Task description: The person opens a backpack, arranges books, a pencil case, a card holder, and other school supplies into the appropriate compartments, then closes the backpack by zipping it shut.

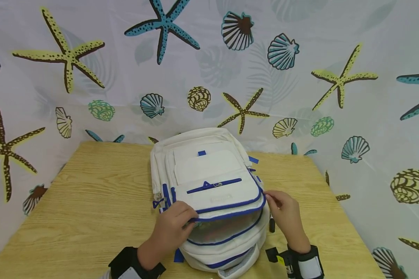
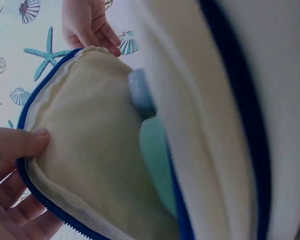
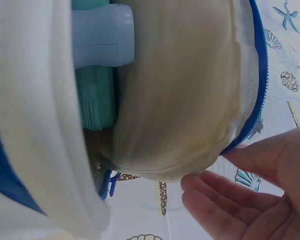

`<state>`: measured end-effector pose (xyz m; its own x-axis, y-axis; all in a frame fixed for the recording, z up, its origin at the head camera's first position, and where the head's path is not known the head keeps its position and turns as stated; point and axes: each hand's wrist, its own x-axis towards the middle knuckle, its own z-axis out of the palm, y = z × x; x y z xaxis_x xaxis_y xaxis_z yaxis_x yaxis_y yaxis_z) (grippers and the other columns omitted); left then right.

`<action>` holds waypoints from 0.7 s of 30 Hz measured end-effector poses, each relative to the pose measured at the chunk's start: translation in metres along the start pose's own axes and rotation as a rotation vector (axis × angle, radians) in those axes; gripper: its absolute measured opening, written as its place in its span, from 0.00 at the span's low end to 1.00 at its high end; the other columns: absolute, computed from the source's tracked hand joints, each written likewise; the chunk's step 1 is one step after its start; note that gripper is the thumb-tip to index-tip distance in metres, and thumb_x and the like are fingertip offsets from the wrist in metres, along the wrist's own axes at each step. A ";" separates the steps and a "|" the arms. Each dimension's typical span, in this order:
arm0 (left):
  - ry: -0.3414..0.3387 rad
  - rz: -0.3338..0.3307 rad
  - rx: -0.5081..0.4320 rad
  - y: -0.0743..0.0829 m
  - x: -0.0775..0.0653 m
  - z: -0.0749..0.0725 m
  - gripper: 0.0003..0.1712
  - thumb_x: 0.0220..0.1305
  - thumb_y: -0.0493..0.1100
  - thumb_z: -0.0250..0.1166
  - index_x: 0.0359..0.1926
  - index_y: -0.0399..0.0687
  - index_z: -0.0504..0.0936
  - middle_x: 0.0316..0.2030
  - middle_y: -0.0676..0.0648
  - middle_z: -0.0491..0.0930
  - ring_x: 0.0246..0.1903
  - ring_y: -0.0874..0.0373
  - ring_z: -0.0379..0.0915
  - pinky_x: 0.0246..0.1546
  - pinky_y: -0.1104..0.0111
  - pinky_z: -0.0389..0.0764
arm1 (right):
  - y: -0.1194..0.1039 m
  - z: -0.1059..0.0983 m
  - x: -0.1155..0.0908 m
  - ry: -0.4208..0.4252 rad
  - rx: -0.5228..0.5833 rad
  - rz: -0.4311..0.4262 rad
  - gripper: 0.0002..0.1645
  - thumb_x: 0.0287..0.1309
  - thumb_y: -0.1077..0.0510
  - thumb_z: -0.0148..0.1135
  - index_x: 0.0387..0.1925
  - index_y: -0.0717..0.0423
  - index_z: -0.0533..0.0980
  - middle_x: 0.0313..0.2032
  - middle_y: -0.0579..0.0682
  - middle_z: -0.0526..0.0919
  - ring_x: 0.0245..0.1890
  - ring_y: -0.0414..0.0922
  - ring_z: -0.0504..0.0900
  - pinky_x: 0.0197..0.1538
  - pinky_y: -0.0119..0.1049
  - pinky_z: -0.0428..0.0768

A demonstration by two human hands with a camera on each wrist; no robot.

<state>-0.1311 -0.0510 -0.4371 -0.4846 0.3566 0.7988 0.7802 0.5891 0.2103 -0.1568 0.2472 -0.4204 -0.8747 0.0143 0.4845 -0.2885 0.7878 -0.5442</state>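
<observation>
A white backpack (image 1: pixel 209 166) with blue zippers lies on the table, its front compartment unzipped and gaping. My left hand (image 1: pixel 174 224) pinches the zippered edge of the backpack's flap (image 2: pixel 85 135), thumb on the lining and fingers on the outer side. At the flap's other corner, my right hand (image 1: pixel 286 211) holds the edge between thumb and fingers. Inside the compartment sit a light blue object with a rounded end (image 3: pixel 105 35) and a green object (image 3: pixel 96 95). Both are partly hidden by the bag's wall, so their kind cannot be told.
The wooden table (image 1: pixel 101 186) extends on both sides of the bag. Behind it hangs a white cloth (image 1: pixel 195 73) printed with starfish and shells. A black strap end (image 1: pixel 272 224) hangs by the bag's right side.
</observation>
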 end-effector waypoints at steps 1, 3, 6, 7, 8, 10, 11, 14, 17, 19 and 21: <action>-0.013 0.016 -0.008 0.001 -0.003 0.001 0.16 0.28 0.33 0.75 0.24 0.49 0.80 0.26 0.55 0.77 0.29 0.62 0.72 0.31 0.74 0.75 | 0.001 0.000 -0.002 -0.012 -0.001 0.014 0.06 0.49 0.69 0.61 0.32 0.63 0.80 0.31 0.56 0.83 0.30 0.47 0.80 0.31 0.36 0.79; -0.053 0.043 -0.029 0.002 -0.009 0.003 0.15 0.30 0.34 0.74 0.25 0.49 0.80 0.26 0.55 0.78 0.30 0.62 0.71 0.32 0.74 0.75 | 0.002 0.001 -0.005 -0.041 0.019 0.064 0.06 0.48 0.67 0.62 0.32 0.64 0.80 0.31 0.56 0.82 0.30 0.47 0.80 0.32 0.36 0.79; -0.117 0.073 -0.045 0.002 -0.017 0.007 0.15 0.31 0.36 0.75 0.25 0.51 0.81 0.26 0.56 0.78 0.31 0.62 0.70 0.35 0.74 0.74 | 0.004 0.003 -0.009 -0.098 0.047 0.159 0.08 0.47 0.64 0.64 0.33 0.63 0.79 0.33 0.57 0.82 0.32 0.48 0.81 0.34 0.36 0.80; -0.136 0.079 -0.048 0.002 -0.020 0.008 0.14 0.32 0.36 0.75 0.25 0.52 0.81 0.26 0.57 0.78 0.31 0.62 0.70 0.36 0.74 0.73 | 0.004 0.004 -0.010 -0.114 0.056 0.189 0.09 0.47 0.64 0.65 0.33 0.63 0.79 0.33 0.57 0.82 0.33 0.48 0.81 0.35 0.36 0.80; -0.153 0.085 -0.049 0.002 -0.023 0.009 0.14 0.32 0.36 0.74 0.25 0.52 0.81 0.26 0.57 0.78 0.32 0.62 0.69 0.36 0.74 0.72 | 0.004 0.006 -0.011 -0.129 0.067 0.218 0.10 0.46 0.64 0.65 0.34 0.63 0.79 0.34 0.58 0.82 0.33 0.49 0.81 0.36 0.36 0.80; -0.172 0.096 -0.046 0.001 -0.028 0.012 0.14 0.32 0.37 0.74 0.25 0.54 0.82 0.26 0.58 0.79 0.32 0.62 0.68 0.38 0.74 0.71 | 0.005 0.008 -0.014 -0.156 0.080 0.263 0.11 0.46 0.64 0.65 0.35 0.63 0.79 0.36 0.58 0.82 0.35 0.49 0.81 0.37 0.37 0.80; -0.178 0.098 -0.051 0.001 -0.030 0.012 0.14 0.32 0.37 0.74 0.25 0.54 0.82 0.26 0.58 0.79 0.33 0.62 0.68 0.38 0.74 0.71 | 0.005 0.009 -0.015 -0.166 0.084 0.283 0.11 0.47 0.64 0.65 0.36 0.64 0.79 0.36 0.59 0.81 0.35 0.50 0.81 0.38 0.37 0.80; -0.187 0.101 -0.069 0.000 -0.035 0.015 0.12 0.33 0.38 0.73 0.25 0.54 0.84 0.27 0.59 0.79 0.34 0.62 0.67 0.40 0.73 0.70 | 0.006 0.012 -0.017 -0.189 0.101 0.327 0.12 0.47 0.65 0.64 0.37 0.65 0.78 0.38 0.60 0.81 0.37 0.50 0.80 0.39 0.37 0.79; -0.200 0.095 -0.084 -0.001 -0.039 0.017 0.11 0.35 0.39 0.73 0.25 0.54 0.84 0.28 0.59 0.79 0.35 0.62 0.67 0.41 0.73 0.69 | 0.007 0.014 -0.019 -0.200 0.105 0.352 0.12 0.47 0.65 0.64 0.37 0.65 0.78 0.39 0.60 0.80 0.38 0.51 0.80 0.40 0.36 0.79; -0.208 0.097 -0.080 -0.002 -0.041 0.019 0.10 0.35 0.39 0.73 0.25 0.54 0.85 0.28 0.60 0.78 0.36 0.62 0.66 0.42 0.73 0.68 | 0.007 0.016 -0.020 -0.203 0.106 0.360 0.12 0.47 0.66 0.64 0.37 0.66 0.78 0.39 0.61 0.80 0.39 0.52 0.80 0.40 0.37 0.79; -0.210 0.109 -0.072 -0.003 -0.043 0.020 0.10 0.35 0.40 0.73 0.25 0.54 0.85 0.28 0.59 0.78 0.36 0.61 0.66 0.42 0.73 0.67 | 0.007 0.017 -0.021 -0.206 0.104 0.362 0.12 0.47 0.66 0.63 0.37 0.66 0.77 0.39 0.61 0.80 0.39 0.53 0.80 0.40 0.37 0.79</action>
<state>-0.1202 -0.0530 -0.4837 -0.4620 0.5622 0.6859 0.8547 0.4885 0.1753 -0.1472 0.2420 -0.4453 -0.9831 0.1472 0.1087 0.0229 0.6882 -0.7251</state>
